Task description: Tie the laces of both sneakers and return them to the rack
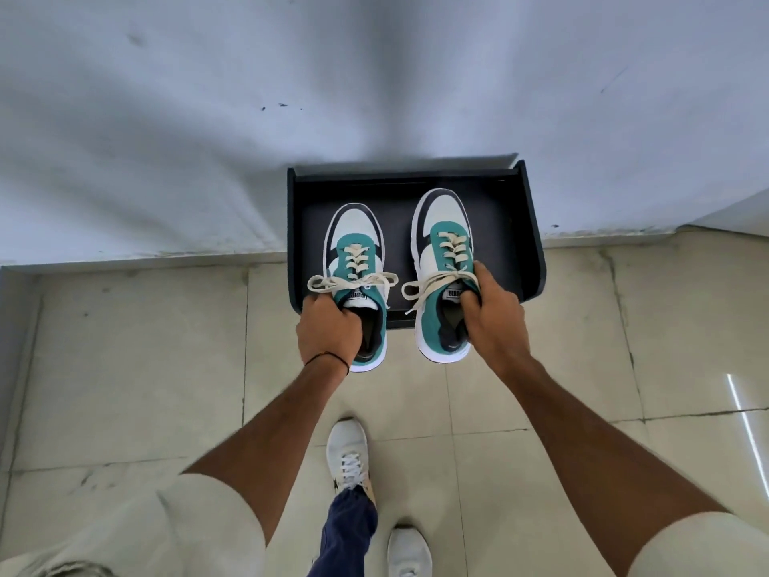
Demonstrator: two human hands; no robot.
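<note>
Two teal, white and navy sneakers with cream laces tied in bows hang over a black rack (528,226) set against the wall. My left hand (328,331) grips the left sneaker (353,239) at its collar, fingers inside the opening. My right hand (495,314) holds the right sneaker (443,231) by its tongue and right side. Both toes point at the wall and lie over the rack's top shelf, while the heels stick out past its front edge. Whether the soles touch the shelf I cannot tell.
A pale wall (374,97) stands right behind the rack. Beige floor tiles (141,368) spread on both sides and in front. My own feet in white shoes (349,451) stand on the tiles below the rack.
</note>
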